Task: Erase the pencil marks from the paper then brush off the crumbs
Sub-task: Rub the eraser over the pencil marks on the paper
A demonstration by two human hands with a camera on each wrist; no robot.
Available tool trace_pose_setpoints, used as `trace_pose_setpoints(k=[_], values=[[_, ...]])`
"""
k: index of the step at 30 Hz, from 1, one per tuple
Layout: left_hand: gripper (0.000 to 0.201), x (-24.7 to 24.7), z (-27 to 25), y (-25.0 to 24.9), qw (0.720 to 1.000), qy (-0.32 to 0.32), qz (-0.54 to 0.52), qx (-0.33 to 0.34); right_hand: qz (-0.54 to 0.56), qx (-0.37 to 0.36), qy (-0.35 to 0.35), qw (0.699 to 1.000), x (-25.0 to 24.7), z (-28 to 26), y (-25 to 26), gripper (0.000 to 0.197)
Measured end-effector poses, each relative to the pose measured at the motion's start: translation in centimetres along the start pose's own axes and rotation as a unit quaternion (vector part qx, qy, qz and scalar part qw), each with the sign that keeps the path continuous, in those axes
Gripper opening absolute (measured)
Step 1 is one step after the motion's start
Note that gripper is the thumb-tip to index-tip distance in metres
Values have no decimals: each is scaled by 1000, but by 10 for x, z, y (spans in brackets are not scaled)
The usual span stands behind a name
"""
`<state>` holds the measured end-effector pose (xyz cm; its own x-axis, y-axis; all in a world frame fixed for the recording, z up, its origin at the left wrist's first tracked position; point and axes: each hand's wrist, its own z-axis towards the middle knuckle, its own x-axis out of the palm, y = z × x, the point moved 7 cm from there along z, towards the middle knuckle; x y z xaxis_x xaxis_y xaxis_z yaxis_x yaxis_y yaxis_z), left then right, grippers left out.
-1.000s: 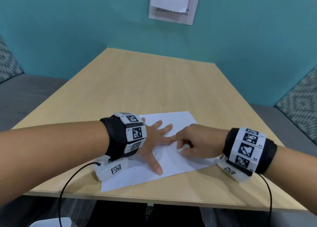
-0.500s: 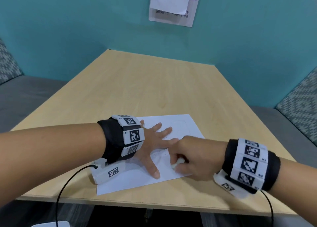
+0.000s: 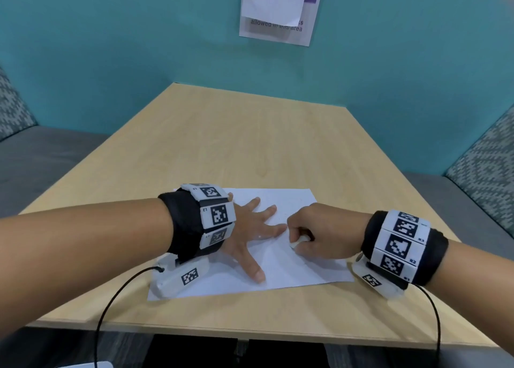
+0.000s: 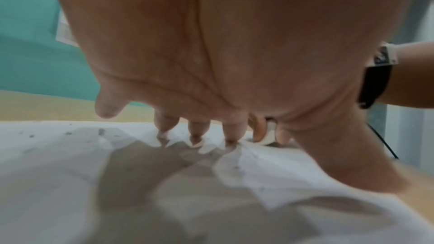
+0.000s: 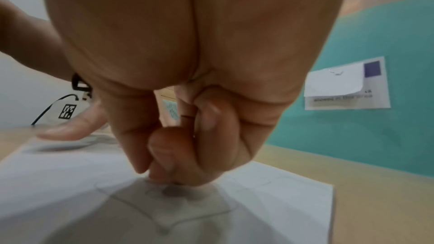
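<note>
Paper (image 3: pixel 281 267) lies flat on the wooden table (image 3: pixel 250 134), lower centre of the head view, long edge slightly skewed to the table's near edge. Left hand (image 3: pixel 250 228) rests on the sheet's left half with fingers spread and straight, nothing held; the left wrist view shows the fingertips (image 4: pixel 197 136) bearing down on the sheet. Right hand (image 3: pixel 319 231) is curled tightly round a small white eraser (image 3: pixel 299 241), pinched low and pressed onto the sheet just beside the left index fingertip. Faint pencil marks (image 5: pixel 169 216) show in the right wrist view, lower centre, a heart-like outline below the fingers. Grey crumbs (image 4: pixel 68 133) sit at mid-left of the left wrist view.

Judgement: erasing under way, brushing not yet begun. For a clean result the person should rub in short strokes away from the pinning hand, so the sheet stays taut and does not buckle. Pressure should be moderate, as thin paper creases easily. The outline at lower centre likely needs attention next.
</note>
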<state>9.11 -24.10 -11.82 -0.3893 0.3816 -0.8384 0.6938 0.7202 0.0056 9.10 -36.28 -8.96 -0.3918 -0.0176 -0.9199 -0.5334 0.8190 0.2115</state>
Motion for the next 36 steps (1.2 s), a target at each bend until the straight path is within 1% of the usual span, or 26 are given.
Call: trace_pose_setpoints(k=[4,5,7,9,10,11,13,14,15,17,18,20,21,22,23,24,25,26,27,29,30,31,33,34,35,36], values=[[106,-4,9,-7,1000,-13,-1,-7,-5,8,-9,1000,-2,-3,4,8],[105,-4,10,-7,1000,-19,-12,-5,0,-4,-7,1000,1,-5,11,9],[103,-1,11,-6,999,-35,-29,5,19,-55,12,998,13,-12,37,7],[102,0,10,-5,999,-42,-20,7,35,-92,33,995,20,-14,53,21],[100,0,9,-5,999,-41,-13,4,22,-84,37,996,16,-11,50,24],[99,0,9,-5,999,-39,-7,1,4,-59,35,998,10,-7,38,22],[102,0,10,-6,999,-34,0,-4,-2,-18,14,1000,-2,-3,19,8],[102,1,11,-5,999,-36,-2,-5,4,-18,13,1000,-2,-3,19,6],[101,1,11,-4,999,-41,-8,-2,10,-36,20,999,4,-4,27,12],[101,1,11,-4,999,-49,-21,6,33,-95,43,994,19,-11,52,23],[101,1,11,-4,999,-48,-23,7,38,-104,43,993,20,-10,53,22],[101,1,10,-5,999,-39,-19,2,23,-51,21,998,7,-5,31,10],[103,0,10,-5,999,-36,-18,-2,13,-22,11,1000,1,-4,19,8],[103,1,10,-6,999,-35,-18,-2,12,-10,6,1000,0,-4,15,9],[103,1,9,-6,999,-37,-19,-1,15,-17,12,1000,3,-4,18,7],[101,1,10,-5,999,-41,-24,3,19,-46,21,999,9,-5,29,8],[101,2,10,-5,998,-45,-32,6,26,-75,35,996,16,-9,42,14],[101,2,11,-4,998,-46,-36,7,30,-87,42,995,18,-11,46,19],[102,2,10,-4,999,-43,-33,5,24,-73,39,996,14,-9,42,18],[104,2,11,-4,999,-34,-20,-3,8,-16,13,1000,-2,-4,19,6],[105,2,11,-4,999,-32,-17,-5,6,-3,3,1000,-6,-4,13,4],[105,1,10,-4,999,-33,-16,-5,4,-9,5,1000,-4,-4,15,4],[102,1,9,-4,999,-39,-26,3,5,-56,23,998,10,-7,35,13],[102,1,9,-4,999,-43,-30,5,10,-74,31,997,14,-10,42,13],[102,1,9,-3,999,-42,-26,5,10,-67,29,997,12,-9,39,9],[104,2,8,-3,999,-36,-19,2,10,-43,18,999,7,-7,30,4]])
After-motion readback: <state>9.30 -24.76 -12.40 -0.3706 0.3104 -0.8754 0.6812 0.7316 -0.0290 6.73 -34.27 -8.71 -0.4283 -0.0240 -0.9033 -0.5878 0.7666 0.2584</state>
